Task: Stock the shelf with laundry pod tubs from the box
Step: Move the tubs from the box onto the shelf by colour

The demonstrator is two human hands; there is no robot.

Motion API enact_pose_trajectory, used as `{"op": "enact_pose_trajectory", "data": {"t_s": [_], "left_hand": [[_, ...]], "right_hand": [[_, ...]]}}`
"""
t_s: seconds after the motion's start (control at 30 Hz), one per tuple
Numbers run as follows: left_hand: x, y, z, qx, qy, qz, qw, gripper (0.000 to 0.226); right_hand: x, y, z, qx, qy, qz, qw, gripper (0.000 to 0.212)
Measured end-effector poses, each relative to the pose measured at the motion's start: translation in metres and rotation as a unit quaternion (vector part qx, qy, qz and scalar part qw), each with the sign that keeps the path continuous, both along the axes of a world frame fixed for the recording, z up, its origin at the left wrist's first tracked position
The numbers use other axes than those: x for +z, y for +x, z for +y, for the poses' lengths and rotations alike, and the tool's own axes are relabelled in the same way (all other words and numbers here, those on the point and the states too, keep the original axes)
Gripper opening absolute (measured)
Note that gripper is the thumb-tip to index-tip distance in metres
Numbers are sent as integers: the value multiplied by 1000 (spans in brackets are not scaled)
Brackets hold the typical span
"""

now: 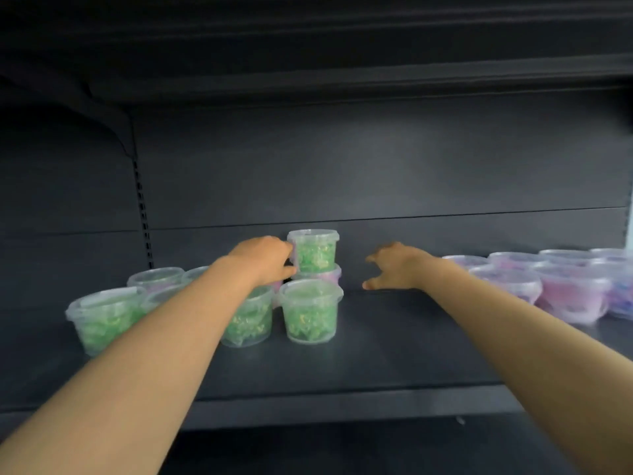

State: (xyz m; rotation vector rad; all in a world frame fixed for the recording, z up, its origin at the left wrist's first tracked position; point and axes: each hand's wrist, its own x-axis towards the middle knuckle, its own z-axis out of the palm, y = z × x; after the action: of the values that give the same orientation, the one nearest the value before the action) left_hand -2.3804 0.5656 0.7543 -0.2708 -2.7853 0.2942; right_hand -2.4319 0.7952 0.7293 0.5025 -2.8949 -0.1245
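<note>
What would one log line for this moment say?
left hand: touching top green tub | top green tub: stacked on pink tub | right hand: open, holds nothing

4 green tubs; approx 8 purple tubs; 3 unclear tubs, back-left.

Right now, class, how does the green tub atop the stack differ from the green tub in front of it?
The top green tub sits on a pink tub; the front green tub stands on the shelf. The left hand holds the top green tub; no hand touches the front green tub. Both are upright, clear, lidded, with green pods.
</note>
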Motion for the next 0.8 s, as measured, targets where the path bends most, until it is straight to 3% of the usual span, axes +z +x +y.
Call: {"op": "enact_pose_trajectory", "data": {"t_s": [0.1, 0.33, 0.47, 0.6, 0.8], "left_hand": [[10, 46, 10, -9, -21, 31, 999, 34], [14, 150, 50, -48, -6, 119, 992, 34], [7, 207, 85, -74, 3, 109, 991, 33], [-6, 263, 121, -78, 26, 91, 993, 31], [-42, 358, 190, -93, 45, 48, 994, 31]], "right_hand": [[9, 52, 14, -26, 63, 24, 997, 68], [22, 164, 48, -90, 37, 43, 994, 52], [19, 227, 76, -100, 5, 51, 994, 49], [4, 291, 119, -112, 31, 47, 992, 44], [-26, 381, 202, -109, 23, 34, 993, 57]]}}
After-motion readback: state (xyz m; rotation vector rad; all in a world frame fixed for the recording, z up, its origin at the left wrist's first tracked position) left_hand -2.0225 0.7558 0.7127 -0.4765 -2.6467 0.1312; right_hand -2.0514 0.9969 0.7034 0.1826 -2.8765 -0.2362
